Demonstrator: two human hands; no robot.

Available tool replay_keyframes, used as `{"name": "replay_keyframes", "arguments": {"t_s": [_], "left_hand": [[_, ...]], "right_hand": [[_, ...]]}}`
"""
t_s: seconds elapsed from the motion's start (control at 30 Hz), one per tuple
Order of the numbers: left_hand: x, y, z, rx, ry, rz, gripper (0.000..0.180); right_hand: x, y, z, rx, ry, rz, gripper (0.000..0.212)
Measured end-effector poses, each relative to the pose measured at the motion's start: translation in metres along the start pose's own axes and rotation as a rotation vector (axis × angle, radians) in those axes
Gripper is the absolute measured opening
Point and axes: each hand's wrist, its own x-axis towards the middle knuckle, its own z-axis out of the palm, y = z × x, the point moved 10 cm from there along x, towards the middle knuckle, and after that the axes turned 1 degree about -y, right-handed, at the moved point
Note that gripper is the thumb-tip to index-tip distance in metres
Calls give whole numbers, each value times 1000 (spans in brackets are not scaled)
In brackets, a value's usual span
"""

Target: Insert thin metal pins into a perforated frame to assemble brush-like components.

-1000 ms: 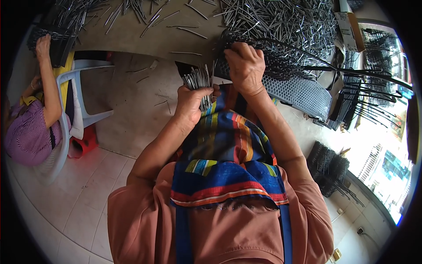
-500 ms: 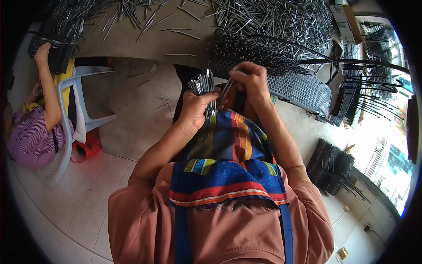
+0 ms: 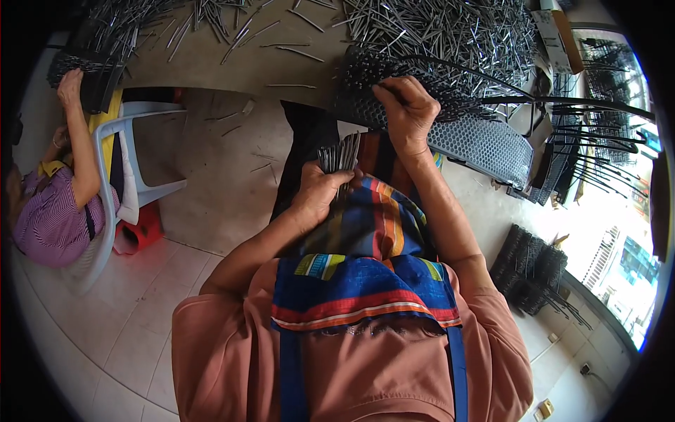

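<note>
My left hand (image 3: 316,195) is closed around a bundle of thin metal rods (image 3: 340,153), held above my lap with the rod ends fanned upward. My right hand (image 3: 413,116) is raised at a dark perforated rack (image 3: 360,98), whose holes hold many upright rods. Its thumb and fingers are pinched together at the near edge of the rods; whatever is between them is too small or hidden to make out. Under my right wrist the rack continues as a bare stretch of honeycomb-holed panel (image 3: 485,144). A striped, multicoloured apron (image 3: 383,225) covers my lap.
Behind the rack lies a big heap of loose rods (image 3: 443,32), with single rods scattered over the tabletop (image 3: 204,70). A black bar (image 3: 583,102) crosses at right. To the left, a person (image 3: 60,211) sits on a pale plastic chair (image 3: 133,141). Dark racks (image 3: 531,271) stand on the floor.
My right hand has gone from beside the bundle up to the rack's rods. My left hand, still holding the bundle, has dropped slightly and shifted right.
</note>
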Motion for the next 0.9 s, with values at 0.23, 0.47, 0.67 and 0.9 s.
{"name": "replay_keyframes", "arguments": {"t_s": [0.23, 0.47, 0.67, 0.9], "left_hand": [[11, 15, -1, -47, 16, 72, 9], [18, 33, 11, -186, -40, 94, 15], [21, 29, 23, -218, -86, 79, 17], [25, 13, 17, -219, 4, -1, 18]], "right_hand": [[-8, -2, 11, -189, -63, -58, 13], [-23, 13, 24, -128, -403, 310, 11], [-70, 62, 34, 460, -428, 826, 6], [-30, 43, -18, 312, 56, 465, 8]]}}
